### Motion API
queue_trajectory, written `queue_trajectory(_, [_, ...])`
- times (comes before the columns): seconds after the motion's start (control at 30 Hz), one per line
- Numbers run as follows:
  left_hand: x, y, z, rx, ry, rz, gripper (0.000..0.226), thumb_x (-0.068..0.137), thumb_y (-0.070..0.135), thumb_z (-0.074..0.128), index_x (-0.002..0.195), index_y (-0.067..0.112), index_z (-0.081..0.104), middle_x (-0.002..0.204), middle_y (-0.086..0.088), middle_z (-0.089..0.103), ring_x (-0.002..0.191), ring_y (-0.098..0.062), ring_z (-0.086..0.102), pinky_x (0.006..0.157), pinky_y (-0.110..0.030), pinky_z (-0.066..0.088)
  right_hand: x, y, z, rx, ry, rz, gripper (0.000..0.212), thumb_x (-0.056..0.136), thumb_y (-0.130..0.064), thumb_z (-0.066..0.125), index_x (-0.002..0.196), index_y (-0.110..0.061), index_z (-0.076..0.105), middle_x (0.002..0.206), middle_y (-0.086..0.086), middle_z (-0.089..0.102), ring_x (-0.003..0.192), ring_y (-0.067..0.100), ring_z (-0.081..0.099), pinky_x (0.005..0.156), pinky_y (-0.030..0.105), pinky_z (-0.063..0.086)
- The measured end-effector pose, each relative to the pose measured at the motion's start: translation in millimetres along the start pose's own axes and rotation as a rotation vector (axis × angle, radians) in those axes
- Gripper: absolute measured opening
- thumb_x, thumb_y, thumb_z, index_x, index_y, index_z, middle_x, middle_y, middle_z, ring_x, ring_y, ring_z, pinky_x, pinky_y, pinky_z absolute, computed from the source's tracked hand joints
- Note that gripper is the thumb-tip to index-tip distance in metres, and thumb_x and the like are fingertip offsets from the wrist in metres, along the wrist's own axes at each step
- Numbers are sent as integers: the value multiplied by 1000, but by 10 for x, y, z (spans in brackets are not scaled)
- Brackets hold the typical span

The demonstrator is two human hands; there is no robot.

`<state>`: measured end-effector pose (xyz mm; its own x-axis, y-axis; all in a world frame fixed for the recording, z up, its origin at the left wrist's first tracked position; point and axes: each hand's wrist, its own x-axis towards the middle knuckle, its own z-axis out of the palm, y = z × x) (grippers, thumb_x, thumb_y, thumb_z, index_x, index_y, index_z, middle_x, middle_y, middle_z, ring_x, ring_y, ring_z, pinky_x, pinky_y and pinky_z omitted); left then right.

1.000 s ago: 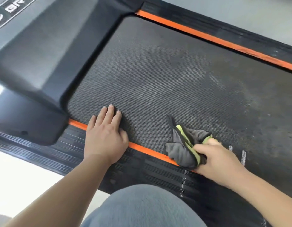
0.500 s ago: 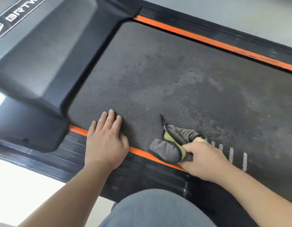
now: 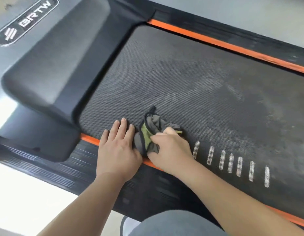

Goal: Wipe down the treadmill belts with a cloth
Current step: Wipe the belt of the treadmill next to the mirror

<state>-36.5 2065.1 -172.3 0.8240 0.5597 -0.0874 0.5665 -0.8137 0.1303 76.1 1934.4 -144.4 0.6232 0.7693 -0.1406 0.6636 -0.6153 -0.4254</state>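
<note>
Item one: cloth (image 3: 153, 124), grey with green edging, bunched on the belt (image 3: 190, 79) near its 6 o'clock edge. My right hand (image 3: 170, 150) grips it, fingers curled. My left hand (image 3: 118, 149) lies flat, fingers straight, at the cloth's 9 o'clock, touching it. Motor cover (image 3: 62, 65) at 10 o'clock.

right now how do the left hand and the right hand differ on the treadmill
The left hand lies flat with straight fingers, while the right hand has its fingers curled. The left hand holds nothing and rests on the belt, while the right hand grips the grey and green cloth. Both sit side by side at the belt's near edge, across the orange strip.
</note>
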Motion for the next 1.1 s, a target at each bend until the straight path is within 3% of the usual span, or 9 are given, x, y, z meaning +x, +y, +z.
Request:
queue_trajectory(0.2, [-26, 20, -32, -29, 19, 12, 66, 87, 40, 37, 148, 19, 52, 164, -5, 37, 154, -25, 28, 123, -52, 26, -795, 764, -330, -86, -90, 113, 28, 80, -56, 60, 74, -31, 49, 81, -13, 51, 98, 6, 47, 70, 33, 50])
queue_trajectory(0.27, [-28, 8, -19, -13, 12, 23, 64, 89, 39, 38, 149, 19, 51, 165, -5, 36, 154, -25, 26, 123, -51, 25, -1011, 991, -444, -101, -114, 210, 25, 81, -55, 58, 79, -31, 54, 96, -22, 55, 101, 3, 45, 72, 32, 50])
queue_trajectory(0.33, [-8, 3, -3, -6, 6, 24, 63, 89, 38, 39, 148, 18, 52, 164, -6, 37, 154, -26, 27, 123, -52, 25, -1109, 1055, -447, -96, -94, 252, 24, 79, -54, 58, 82, -29, 59, 92, -23, 57, 100, 4, 45, 71, 31, 49])
queue_trajectory(0.5, [-4, 20, 19, -3, 22, 28, 64, 87, 37, 40, 146, 18, 54, 163, -7, 39, 152, -27, 30, 121, -52, 27, -631, 585, -195, -76, 91, 197, 25, 82, -44, 64, 73, -22, 58, 75, -13, 52, 97, 18, 51, 65, 34, 50])
queue_trajectory(0.67, [-9, 47, -72, 17, -70, 17, 75, 82, 41, 35, 154, 21, 44, 168, -4, 28, 157, -23, 20, 125, -47, 21, -71, 32, 151, -24, 207, -80, 23, 79, -38, 71, 71, -20, 59, 75, -7, 57, 90, 23, 50, 61, 30, 36])
queue_trajectory(0.8, [31, 160, -197, 169, -233, 16, 76, 89, 43, 19, 161, 18, 24, 172, -8, 12, 159, -28, 8, 126, -47, 16, -222, 447, 13, -15, 128, -189, 27, 80, -43, 70, 73, -22, 54, 75, -10, 52, 91, 20, 49, 64, 32, 46])
queue_trajectory(0.9, [124, 329, -373, 273, -389, -1, 71, 98, 34, 34, 162, 9, 14, 171, -14, 2, 157, -32, 6, 124, -46, 23, -323, 619, -187, -46, -32, -161, 26, 85, -46, 63, 75, -25, 49, 78, -14, 49, 95, 17, 46, 73, 36, 51])
queue_trajectory(1.0, [246, 514, -703, 302, -579, 78, 74, 99, 34, 47, 163, 22, 13, 171, -6, -12, 158, -30, 6, 120, -51, 31, -362, 758, -404, -58, -183, -34, 23, 83, -55, 55, 81, -33, 51, 95, -10, 55, 102, 19, 52, 84, 32, 48])
queue_trajectory(1.1, [359, 766, -1245, 449, -639, 267, 66, 102, 41, 47, 162, 30, 22, 173, -1, 0, 153, -29, 28, 116, -49, 39, -463, 869, -583, -56, -245, 79, 21, 83, -55, 59, 91, -36, 61, 103, -2, 47, 107, 26, 58, 90, 32, 46])
